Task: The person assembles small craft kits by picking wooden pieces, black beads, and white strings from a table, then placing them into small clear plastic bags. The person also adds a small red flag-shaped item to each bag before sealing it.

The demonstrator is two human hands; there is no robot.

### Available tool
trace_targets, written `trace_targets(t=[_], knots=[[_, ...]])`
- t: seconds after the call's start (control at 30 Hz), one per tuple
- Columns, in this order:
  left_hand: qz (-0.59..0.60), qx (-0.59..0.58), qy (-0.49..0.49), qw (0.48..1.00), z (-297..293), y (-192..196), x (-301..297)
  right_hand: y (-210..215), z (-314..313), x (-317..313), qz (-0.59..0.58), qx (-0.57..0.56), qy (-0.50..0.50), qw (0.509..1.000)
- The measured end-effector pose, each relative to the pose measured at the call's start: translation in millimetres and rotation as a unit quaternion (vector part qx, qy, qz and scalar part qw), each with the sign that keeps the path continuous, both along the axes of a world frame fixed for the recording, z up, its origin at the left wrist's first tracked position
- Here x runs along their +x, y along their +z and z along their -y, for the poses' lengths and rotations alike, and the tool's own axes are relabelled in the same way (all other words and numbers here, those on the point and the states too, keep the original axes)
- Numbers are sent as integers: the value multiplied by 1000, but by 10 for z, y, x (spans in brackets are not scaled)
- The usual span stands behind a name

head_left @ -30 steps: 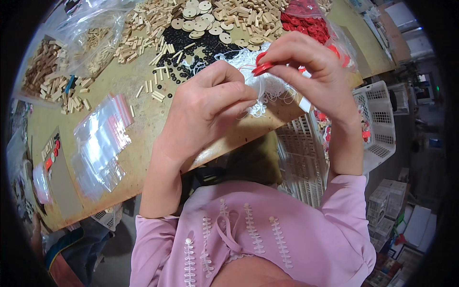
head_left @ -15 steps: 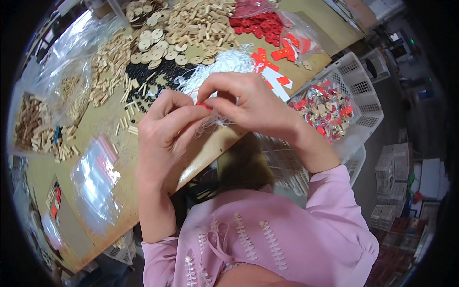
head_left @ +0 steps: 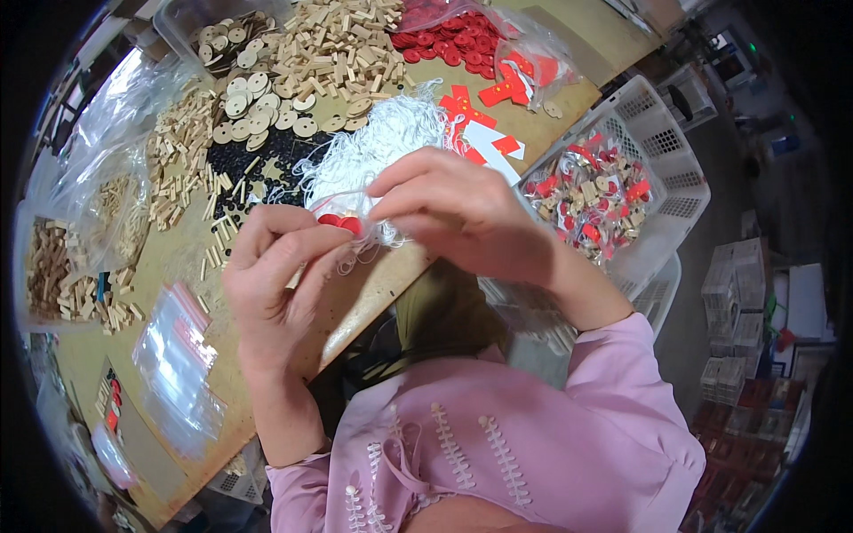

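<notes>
Both my hands are raised over the front edge of the worktable. My left hand (head_left: 280, 262) is closed, with thumb and fingers pinching a small clear plastic bag (head_left: 357, 213). Red round pieces (head_left: 334, 220) show at this bag, close to the left fingertips. A thin pinkish line runs along its upper edge toward my right hand (head_left: 458, 209), whose bent fingers pinch the bag's right side. The rest of its contents is hard to make out. Just behind the fingers lies a tangled heap of white strings (head_left: 378, 133).
Wooden sticks (head_left: 333, 53), wooden discs (head_left: 258, 102), black beads (head_left: 244, 160) and red discs (head_left: 453, 40) lie in heaps. Flat zip bags (head_left: 178, 360) are at left. On the right, a white plastic basket (head_left: 680, 182) holds filled small bags (head_left: 591, 191).
My hands have shifted left and slightly down, and their fingertips have drawn apart. More of the red pieces and the clear bag now shows between them.
</notes>
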State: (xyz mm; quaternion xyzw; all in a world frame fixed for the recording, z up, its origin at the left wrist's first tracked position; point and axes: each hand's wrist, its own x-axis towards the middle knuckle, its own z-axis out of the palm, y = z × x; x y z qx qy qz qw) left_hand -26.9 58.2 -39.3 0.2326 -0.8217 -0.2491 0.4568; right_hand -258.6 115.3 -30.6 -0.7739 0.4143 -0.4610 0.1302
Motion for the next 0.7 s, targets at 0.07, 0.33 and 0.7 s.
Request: trace_targets(t=[0.07, 0.33, 0.7], knots=[[-2, -2, 30, 1000, 13, 10, 37, -26, -65, -203, -13, 42, -64, 997], [-19, -18, 46, 999, 2, 12, 18, -405, -400, -1359, -270, 119, -258, 920], [12, 2, 31, 999, 17, 1, -22, -432, -345, -1684, -264, 172, -126, 941]])
